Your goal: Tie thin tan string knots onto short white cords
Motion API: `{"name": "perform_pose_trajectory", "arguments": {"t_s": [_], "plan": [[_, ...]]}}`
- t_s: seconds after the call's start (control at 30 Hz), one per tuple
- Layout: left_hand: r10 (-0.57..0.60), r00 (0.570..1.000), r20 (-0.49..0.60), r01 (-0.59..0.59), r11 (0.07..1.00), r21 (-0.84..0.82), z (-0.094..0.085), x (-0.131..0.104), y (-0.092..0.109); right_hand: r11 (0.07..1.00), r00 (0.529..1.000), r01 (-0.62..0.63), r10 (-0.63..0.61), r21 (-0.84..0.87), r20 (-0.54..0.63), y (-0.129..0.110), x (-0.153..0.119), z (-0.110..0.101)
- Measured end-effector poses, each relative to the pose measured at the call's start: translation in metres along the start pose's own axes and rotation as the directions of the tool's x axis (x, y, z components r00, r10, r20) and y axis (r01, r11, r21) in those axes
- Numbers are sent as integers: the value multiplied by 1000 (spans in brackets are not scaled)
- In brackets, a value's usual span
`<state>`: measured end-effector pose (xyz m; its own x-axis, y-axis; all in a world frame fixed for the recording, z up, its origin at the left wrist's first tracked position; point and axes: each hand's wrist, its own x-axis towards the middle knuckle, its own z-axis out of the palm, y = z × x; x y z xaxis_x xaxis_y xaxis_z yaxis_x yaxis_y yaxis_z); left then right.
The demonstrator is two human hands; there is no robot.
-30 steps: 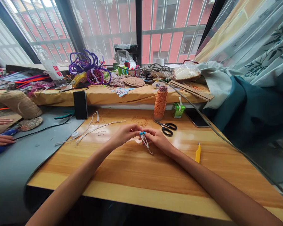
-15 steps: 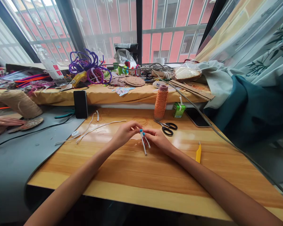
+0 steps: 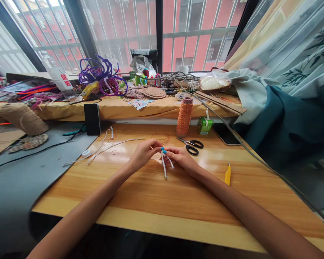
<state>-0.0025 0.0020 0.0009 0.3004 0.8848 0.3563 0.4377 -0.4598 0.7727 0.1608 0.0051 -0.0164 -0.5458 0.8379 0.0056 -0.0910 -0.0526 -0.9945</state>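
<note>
Above the middle of the wooden table [image 3: 140,201], my left hand [image 3: 147,151] and my right hand [image 3: 181,159] meet, fingertips almost touching. Both pinch a short piece of white cord [image 3: 163,166] at its upper part, where blue nails show. Two ends of the cord hang down below the fingers, one longer and nearly straight, the other slanting right. How the cord is folded or joined between the fingertips is hidden. Black-handled scissors [image 3: 193,146] lie behind my right hand. Longer white cords [image 3: 116,144] rest on the table beyond my left hand.
An orange cone of twine [image 3: 184,117] stands behind the scissors, beside a green drink carton [image 3: 205,125]. Yellow tweezers [image 3: 228,174] lie at right. A phone [image 3: 92,119] stands upright at left, near a beige twine spool [image 3: 23,118]. A grey cable [image 3: 248,147] crosses the right side.
The cord's hanging ends have shifted slightly, the shorter one swinging a little right. Another person's hand at far left has left the view. My hands stay nearly in place.
</note>
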Motion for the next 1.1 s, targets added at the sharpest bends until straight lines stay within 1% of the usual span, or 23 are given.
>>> {"name": "perform_pose_trajectory", "arguments": {"t_s": [0.07, 0.2, 0.27, 0.37, 0.47, 0.53, 0.6, 0.7, 0.87, 0.93, 1.0, 1.1], "plan": [[-4, 1000, 3, 4, 1000, -5, 0, 0, -2, 1000, 1000, 1, -1, 4, 13, 0, 0, 0], [51, 999, -14, -50, 998, 26, 0, 0, -5, 1000, 999, -1, 1, -16, 35, 0, -1, 0], [57, 998, -3, -57, 998, 21, 1, 0, -5, 1000, 999, 2, -1, -18, 50, 0, 0, 0], [21, 999, 28, -20, 1000, -13, 2, -2, -5, 1000, 997, 3, -3, -8, 80, 0, -1, 1], [-2, 998, 59, 7, 997, -81, 3, -2, -5, 1000, 994, -3, 4, -6, 111, -1, -1, 1], [-13, 996, 84, 23, 992, -128, 1, 0, -5, 1000, 994, -2, 3, -9, 111, -1, -2, 1], [-17, 996, 91, 29, 990, -140, -3, 1, -5, 1000, 995, -8, 9, -6, 97, -2, -2, 1], [-8, 996, 93, 19, 994, -111, -10, 3, -1, 1000, 997, -26, 26, 8, 75, -2, -2, 0], [29, 980, 196, -16, 998, -64, -18, 3, 4, 1000, 996, -2, 0, 16, 93, -1, -1, -1], [52, 976, 213, -44, 998, -45, -18, 2, 3, 1000, 995, 2, -3, 4, 96, -2, -2, 0], [69, 974, 214, -65, 998, -24, -16, 2, 2, 1000, 995, -1, 4, -24, 97, -3, -2, 1], [68, 983, 171, -68, 998, -1, -13, 2, -2, 999, 996, -5, 10, -48, 93, -2, -1, 2]]}}
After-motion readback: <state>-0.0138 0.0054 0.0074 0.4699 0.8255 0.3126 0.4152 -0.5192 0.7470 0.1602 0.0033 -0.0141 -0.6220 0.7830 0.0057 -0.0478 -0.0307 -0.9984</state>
